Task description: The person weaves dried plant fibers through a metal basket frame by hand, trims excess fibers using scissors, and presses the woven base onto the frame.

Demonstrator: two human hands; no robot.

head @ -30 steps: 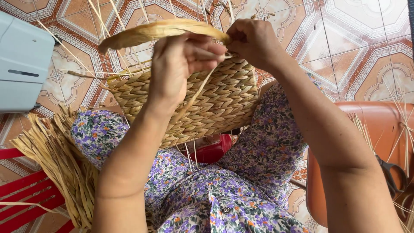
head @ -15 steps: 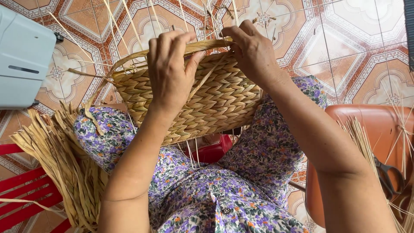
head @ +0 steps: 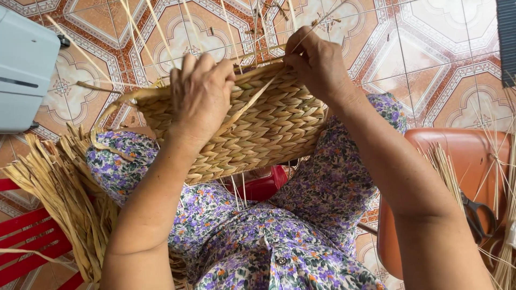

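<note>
A half-woven straw basket (head: 269, 129) rests on my lap, its open rim facing away from me. My left hand (head: 201, 94) grips the near rim at the left, fingers curled over the weave. My right hand (head: 317, 62) pinches a flat straw strand (head: 252, 99) at the rim's right side; the strand runs diagonally down across the basket wall. Thin upright stakes (head: 161, 32) stick out from the rim toward the tiled floor. A loose strand (head: 107, 121) loops out at the basket's left.
A bundle of dried straw strips (head: 59, 188) lies at my left on a red stool (head: 32, 241). An orange plastic chair (head: 462, 161) at the right holds thin straw and scissors (head: 478, 215). A pale grey box (head: 24, 70) sits at upper left on the patterned tile floor (head: 430, 53).
The basket has tilted and dropped lower on my lap. My right hand has pulled the strand tighter at the rim, and the wide strip held above the rim a second ago now lies down.
</note>
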